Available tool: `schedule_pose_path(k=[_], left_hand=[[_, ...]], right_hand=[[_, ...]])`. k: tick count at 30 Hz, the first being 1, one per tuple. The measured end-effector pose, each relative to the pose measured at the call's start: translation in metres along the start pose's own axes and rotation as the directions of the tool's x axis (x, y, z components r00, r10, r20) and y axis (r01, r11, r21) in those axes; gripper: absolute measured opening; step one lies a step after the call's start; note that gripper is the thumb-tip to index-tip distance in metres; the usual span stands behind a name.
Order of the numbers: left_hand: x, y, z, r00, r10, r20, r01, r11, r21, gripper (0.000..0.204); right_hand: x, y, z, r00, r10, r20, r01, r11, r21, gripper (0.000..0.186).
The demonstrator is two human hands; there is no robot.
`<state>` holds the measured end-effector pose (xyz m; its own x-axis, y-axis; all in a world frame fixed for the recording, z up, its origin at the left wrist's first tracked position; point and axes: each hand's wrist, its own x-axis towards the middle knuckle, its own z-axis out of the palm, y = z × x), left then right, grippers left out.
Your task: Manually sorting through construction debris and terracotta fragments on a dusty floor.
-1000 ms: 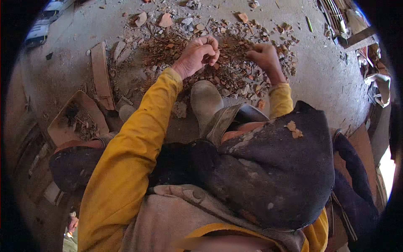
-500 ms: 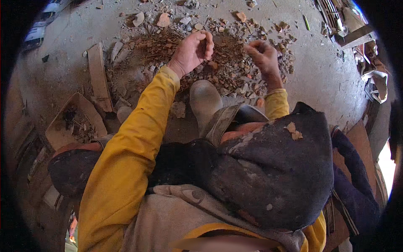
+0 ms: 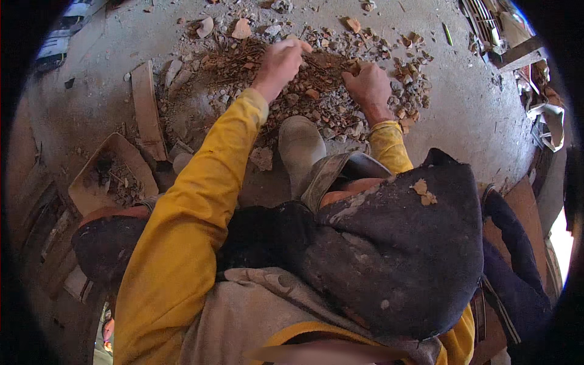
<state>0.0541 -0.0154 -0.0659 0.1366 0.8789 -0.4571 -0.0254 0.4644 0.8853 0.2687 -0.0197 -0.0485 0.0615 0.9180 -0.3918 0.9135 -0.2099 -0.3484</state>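
Observation:
A low heap of rubble (image 3: 328, 115) lies on the floor ahead of my boots, made of stone chips, brick bits and rusty brown scraps. My left hand (image 3: 280, 67) is over its far middle part, one finger stretched to the right and the others curled in. Whatever those curled fingers hold, if anything, is hidden. To the right, my right hand (image 3: 369, 88) is closed, back upward, thumb and fingertips down at the chips. Its grip is also hidden from view. Both arms wear yellow sleeves.
A dusty boot (image 3: 300, 143) stands at the heap's near edge. At left are a wooden board (image 3: 148, 112) and a scoop-shaped container (image 3: 85, 185) holding debris. Larger orange shards (image 3: 241, 28) lie beyond. Wooden pieces (image 3: 520, 53) and scrap crowd the far right.
My left hand has turned and stretched a finger rightward. My right hand has moved slightly left and rolled back upward, its fingertips now down at the rubble.

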Motion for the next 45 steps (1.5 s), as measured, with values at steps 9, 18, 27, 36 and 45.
schedule_pose_path(k=[9, 18, 27, 36, 45], left_hand=[[0.015, 0.031, 0.033, 0.981, -0.032, 0.189, -0.184, 0.124, 0.975, 0.025], [0.016, 0.030, 0.016, 0.981, -0.106, 0.162, -0.122, 0.311, 0.943, 0.018], [0.006, 0.007, -0.016, 0.980, 0.103, 0.169, -0.198, 0.481, 0.854, 0.028], [-0.003, 0.012, -0.015, 0.942, 0.314, 0.120, -0.315, 0.703, 0.637, 0.038], [-0.013, 0.025, -0.032, 0.927, -0.127, 0.353, 0.225, 0.942, -0.250, 0.030]], right_hand=[[0.002, 0.006, 0.000, 0.999, -0.022, 0.043, 0.023, 1.000, -0.019, 0.024], [0.011, 0.044, 0.004, 0.979, -0.139, 0.152, 0.095, 0.959, 0.266, 0.029], [-0.010, 0.034, -0.013, 0.963, -0.200, 0.180, 0.014, 0.705, 0.709, 0.031], [-0.012, 0.029, 0.001, 0.925, -0.228, 0.304, -0.187, 0.422, 0.887, 0.025], [-0.011, 0.007, -0.002, 0.927, -0.265, 0.267, -0.272, 0.015, 0.962, 0.009]])
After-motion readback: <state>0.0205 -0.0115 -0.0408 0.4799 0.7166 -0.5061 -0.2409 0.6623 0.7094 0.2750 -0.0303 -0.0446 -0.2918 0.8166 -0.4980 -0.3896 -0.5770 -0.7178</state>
